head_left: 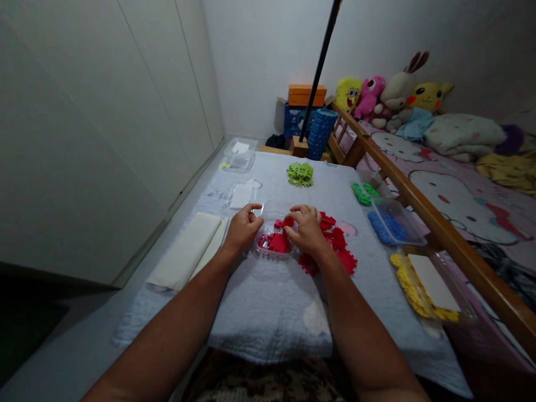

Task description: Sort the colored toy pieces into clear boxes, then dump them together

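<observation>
A small clear plastic box with red toothed pieces inside sits mid-table on the pale quilted cloth. My left hand curls round the box's left rim and grips it. My right hand is over the box, its fingertips pinched on a red piece above the opening. More loose red pieces lie in a heap just right of the box, partly hidden by my right hand.
Green pieces lie further back. Clear boxes hold green, blue and yellow pieces along the right edge by a wooden bed rail. Empty clear lids and folded white paper lie left.
</observation>
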`<state>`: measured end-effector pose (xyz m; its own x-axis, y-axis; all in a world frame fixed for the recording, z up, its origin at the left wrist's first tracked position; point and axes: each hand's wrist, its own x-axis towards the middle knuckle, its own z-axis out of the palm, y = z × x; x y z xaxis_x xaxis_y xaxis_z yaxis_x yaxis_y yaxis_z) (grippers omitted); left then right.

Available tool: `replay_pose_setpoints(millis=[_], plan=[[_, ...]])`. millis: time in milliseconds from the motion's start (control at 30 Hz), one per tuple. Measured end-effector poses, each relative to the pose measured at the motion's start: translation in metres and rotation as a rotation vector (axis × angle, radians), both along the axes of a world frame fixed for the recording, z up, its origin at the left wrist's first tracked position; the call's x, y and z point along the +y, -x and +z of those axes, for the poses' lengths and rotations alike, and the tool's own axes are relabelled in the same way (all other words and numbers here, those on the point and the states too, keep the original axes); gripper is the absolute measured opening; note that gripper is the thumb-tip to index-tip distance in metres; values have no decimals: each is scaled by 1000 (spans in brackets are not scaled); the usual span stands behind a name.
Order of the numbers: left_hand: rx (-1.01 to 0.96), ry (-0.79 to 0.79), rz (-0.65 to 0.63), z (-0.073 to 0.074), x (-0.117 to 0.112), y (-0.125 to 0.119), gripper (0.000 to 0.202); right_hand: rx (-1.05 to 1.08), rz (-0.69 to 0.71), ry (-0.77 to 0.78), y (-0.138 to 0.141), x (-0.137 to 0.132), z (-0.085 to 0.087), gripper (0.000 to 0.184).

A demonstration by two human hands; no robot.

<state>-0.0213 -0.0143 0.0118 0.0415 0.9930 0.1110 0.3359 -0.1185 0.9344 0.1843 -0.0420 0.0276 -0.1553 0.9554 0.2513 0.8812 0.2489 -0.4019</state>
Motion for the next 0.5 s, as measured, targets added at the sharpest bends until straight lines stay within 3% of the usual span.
replay_pose_setpoints(millis=[200, 500], plan=[[12, -8, -1, -1, 1, 0, 39, -44, -66, 28, 3, 2, -3, 17], [-5, 4, 0, -7, 2, 1, 41, 50, -78, -70, 0, 6, -8, 23]])
